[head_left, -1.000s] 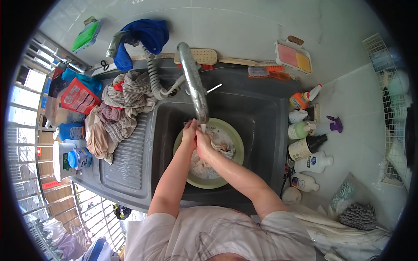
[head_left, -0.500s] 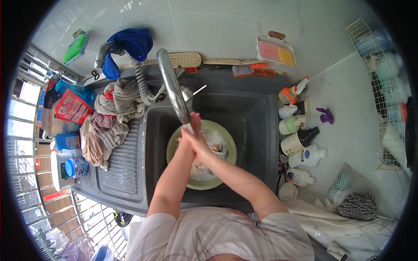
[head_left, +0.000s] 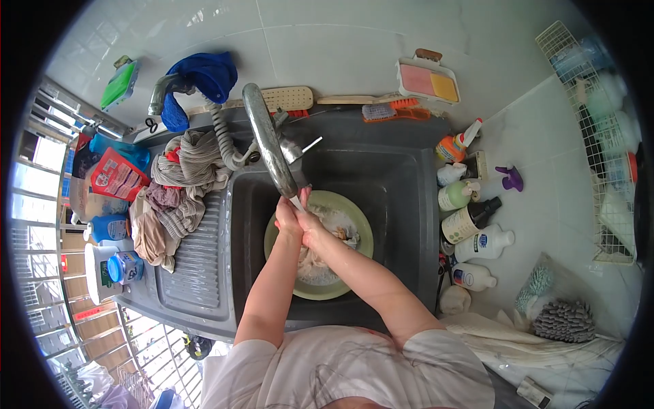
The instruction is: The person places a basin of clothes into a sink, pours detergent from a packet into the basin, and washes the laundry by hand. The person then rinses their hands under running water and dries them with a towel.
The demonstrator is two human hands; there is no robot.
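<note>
Both hands are together beneath the spout of the metal faucet, in a thin stream of water. My left hand is cupped with its palm turned up, its fingers partly hidden by the spout. Against it rests my right hand, also opened upward, with fingers reaching toward the faucet. No object shows in either hand. Below them a pale green basin stands in the dark grey sink. Suds and wet light-coloured cloth lie in the basin, partly covered by my forearms.
Left of the sink, a pile of clothes lies on the ribbed drainboard, beside a red pouch and several containers. Bottles line the right edge. Brushes and a blue cloth are along the back.
My hands were pressed palm to palm, one over the other; now they have parted slightly into a cupped shape under the water. The view has shifted slightly.
</note>
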